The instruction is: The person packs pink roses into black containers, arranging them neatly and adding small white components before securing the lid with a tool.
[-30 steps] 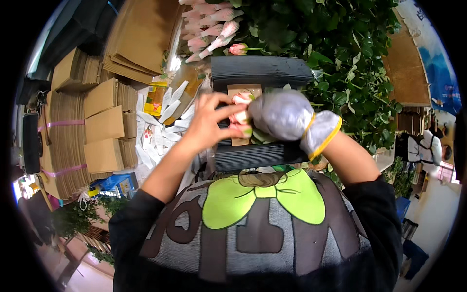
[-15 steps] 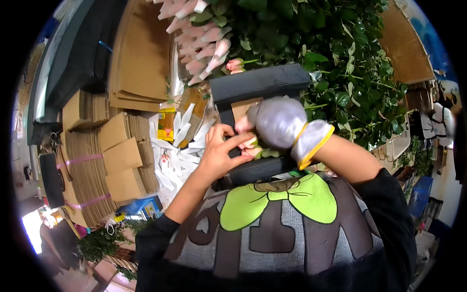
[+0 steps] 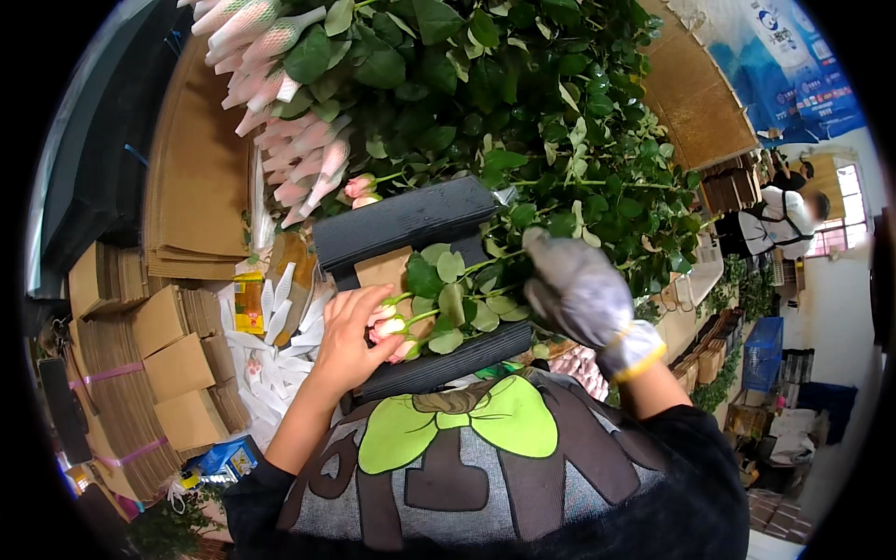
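My bare left hand [image 3: 350, 338] is curled around the heads of a few pink and cream roses [image 3: 386, 329], fingers on top and thumb at the near side. Their green stems and leaves [image 3: 455, 297] run right across a dark ribbed holder [image 3: 406, 224] with a raised far bar and a near bar [image 3: 448, 362]. A piece of brown cardboard [image 3: 381, 269] lies between the bars. My right hand [image 3: 581, 291], in a grey glove with a yellow-edged cuff, is over the stem side at the right; motion smears its fingers.
Beyond the holder lies a big heap of leafy stems [image 3: 523, 103], with rose heads in pale net sleeves [image 3: 303, 149] at its left. Two loose roses [image 3: 360, 189] rest by the far bar. White sleeves [image 3: 280, 373] and stacked cardboard [image 3: 117, 383] are at left.
My right hand has moved from beside the rose heads rightward to the stem side, uncovering the leaves. My left hand stays at the rose heads. The whole view has shifted.
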{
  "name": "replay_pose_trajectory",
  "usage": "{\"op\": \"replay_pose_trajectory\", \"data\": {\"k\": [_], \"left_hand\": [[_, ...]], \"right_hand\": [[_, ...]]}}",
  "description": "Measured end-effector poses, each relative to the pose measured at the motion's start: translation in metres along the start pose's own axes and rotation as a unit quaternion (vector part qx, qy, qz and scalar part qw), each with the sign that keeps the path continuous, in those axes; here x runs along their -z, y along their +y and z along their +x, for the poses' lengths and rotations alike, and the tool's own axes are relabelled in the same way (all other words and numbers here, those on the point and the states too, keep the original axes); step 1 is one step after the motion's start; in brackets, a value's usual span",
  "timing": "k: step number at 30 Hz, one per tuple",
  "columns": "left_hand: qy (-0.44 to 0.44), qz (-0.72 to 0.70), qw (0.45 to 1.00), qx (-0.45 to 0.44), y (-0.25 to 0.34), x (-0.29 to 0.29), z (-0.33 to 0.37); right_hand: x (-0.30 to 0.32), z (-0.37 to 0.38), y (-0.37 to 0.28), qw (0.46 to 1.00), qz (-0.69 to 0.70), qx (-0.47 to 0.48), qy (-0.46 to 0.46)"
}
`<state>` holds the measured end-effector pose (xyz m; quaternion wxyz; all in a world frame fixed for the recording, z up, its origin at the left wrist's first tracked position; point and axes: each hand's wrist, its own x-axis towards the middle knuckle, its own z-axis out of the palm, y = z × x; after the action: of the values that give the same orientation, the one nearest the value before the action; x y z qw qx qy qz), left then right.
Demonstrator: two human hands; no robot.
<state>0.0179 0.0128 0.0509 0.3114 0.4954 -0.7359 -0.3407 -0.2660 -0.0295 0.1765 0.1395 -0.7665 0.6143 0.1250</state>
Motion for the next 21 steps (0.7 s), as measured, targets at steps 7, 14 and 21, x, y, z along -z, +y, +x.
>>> {"op": "replay_pose_trajectory", "data": {"k": [7,14,21], "left_hand": [[-0.008,0.034,0.999,-0.001,-0.001,0.005,0.005],[0.074,0.001,0.996,-0.054,-0.007,-0.005,-0.004],[0.1,-0.049,0.994,-0.005,-0.014,-0.011,-0.011]], "right_hand": [[-0.036,0.025,0.048,0.972,-0.082,-0.012,0.221],[0.018,0.126,0.017,0.982,-0.159,0.055,-0.086],[0.045,0.098,0.033,0.953,-0.106,0.178,0.22]]}}
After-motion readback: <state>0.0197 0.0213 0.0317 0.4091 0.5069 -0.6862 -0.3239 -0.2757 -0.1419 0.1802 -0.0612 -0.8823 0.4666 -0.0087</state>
